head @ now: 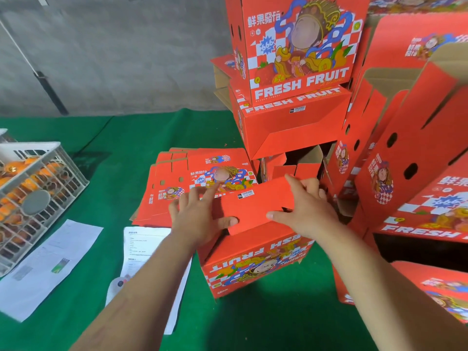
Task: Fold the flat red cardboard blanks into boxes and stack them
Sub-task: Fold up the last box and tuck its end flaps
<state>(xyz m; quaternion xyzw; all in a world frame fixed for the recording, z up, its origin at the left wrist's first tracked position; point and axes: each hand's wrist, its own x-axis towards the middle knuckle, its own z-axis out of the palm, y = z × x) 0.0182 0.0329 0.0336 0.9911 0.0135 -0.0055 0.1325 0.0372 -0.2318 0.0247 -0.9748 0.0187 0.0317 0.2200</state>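
Hands (pixel 200 216) (pixel 307 211) apparently gripping box (pixel 255 259) flap.

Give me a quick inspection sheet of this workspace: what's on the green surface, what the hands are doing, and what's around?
Surface: green cloth, partly covered.
Job's things: half-folded red box in front; pile of flat blanks behind it; folded boxes stacked at the back and right.
Clutter: printed paper sheets; grey crate holding orange fruit.
Hands: left hand and right hand both grip the box's red top flap.
Cables: nothing seen.
Surroundings: grey wall; a dark-handled pole leaning against it.
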